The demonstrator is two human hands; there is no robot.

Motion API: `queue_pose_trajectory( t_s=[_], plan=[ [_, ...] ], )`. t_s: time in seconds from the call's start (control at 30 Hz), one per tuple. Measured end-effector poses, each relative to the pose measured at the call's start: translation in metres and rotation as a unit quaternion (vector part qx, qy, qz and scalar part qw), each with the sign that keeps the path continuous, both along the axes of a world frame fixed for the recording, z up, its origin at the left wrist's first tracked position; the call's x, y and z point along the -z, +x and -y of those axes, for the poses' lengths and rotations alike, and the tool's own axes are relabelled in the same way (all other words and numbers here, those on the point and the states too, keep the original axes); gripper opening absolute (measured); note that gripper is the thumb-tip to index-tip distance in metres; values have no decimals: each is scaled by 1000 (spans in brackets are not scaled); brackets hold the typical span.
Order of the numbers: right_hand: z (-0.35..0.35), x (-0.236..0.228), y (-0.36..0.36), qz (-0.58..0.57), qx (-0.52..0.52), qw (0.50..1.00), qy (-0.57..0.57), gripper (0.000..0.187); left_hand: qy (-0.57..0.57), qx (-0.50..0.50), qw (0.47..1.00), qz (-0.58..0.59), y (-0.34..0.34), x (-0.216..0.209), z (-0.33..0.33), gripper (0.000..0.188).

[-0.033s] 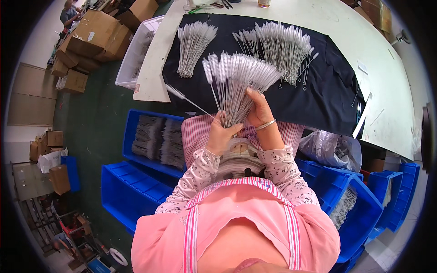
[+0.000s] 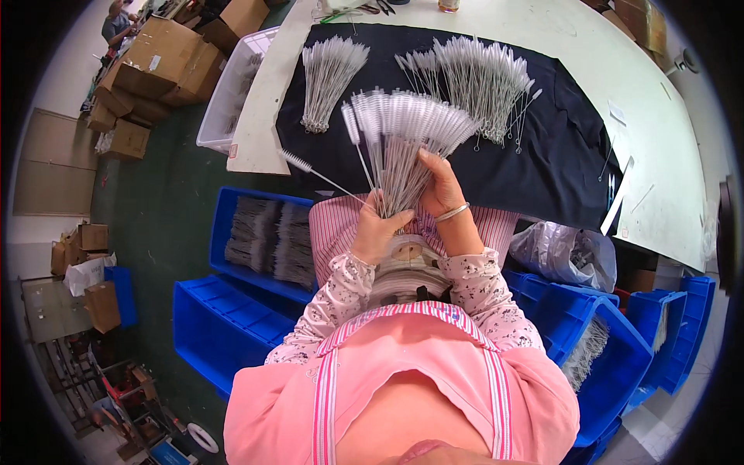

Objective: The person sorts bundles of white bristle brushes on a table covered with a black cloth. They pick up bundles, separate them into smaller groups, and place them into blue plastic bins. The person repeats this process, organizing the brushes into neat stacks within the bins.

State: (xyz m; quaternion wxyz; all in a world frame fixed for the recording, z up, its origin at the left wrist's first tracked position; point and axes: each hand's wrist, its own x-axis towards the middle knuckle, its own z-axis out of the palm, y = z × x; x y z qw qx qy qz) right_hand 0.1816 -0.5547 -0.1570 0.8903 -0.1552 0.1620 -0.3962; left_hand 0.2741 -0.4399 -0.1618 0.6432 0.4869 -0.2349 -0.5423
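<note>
A thick fan of thin wire brushes with white bristle heads (image 2: 415, 120) is held up in front of me, heads pointing away. My left hand (image 2: 377, 232) is closed round the wire stems at their lower end. From the right, my right hand (image 2: 443, 186), with a bangle at the wrist, grips the bunch's side with the thumb on the stems. One single brush (image 2: 296, 161) sticks out to the left from my left hand, apart from the others. The ends of the stems are partly hidden by my fingers.
On the black cloth (image 2: 558, 174) covering the white table (image 2: 663, 155) lie a left brush pile (image 2: 333, 74) and a larger right brush pile (image 2: 484, 81). Blue crates (image 2: 225, 318) stand on both sides, some holding brushes. A plastic bag (image 2: 562, 252) is at right; cardboard boxes (image 2: 159, 58) and a person (image 2: 116, 27) are far left.
The brush heads in my hands have tipped very slightly to the left, and the single brush has dipped a little. Both hands keep their hold.
</note>
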Motion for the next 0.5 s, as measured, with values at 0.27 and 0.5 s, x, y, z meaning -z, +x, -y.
queue_pose_trajectory(
  t_s=[0.27,0.5],
  plan=[
    [-9,-20,6,-95,71,992,-34,37,72,-7,996,-45,1,4,-5,18],
    [-5,-18,1,-86,15,996,-22,26,26,-25,998,51,6,12,-4,24]
  ],
)
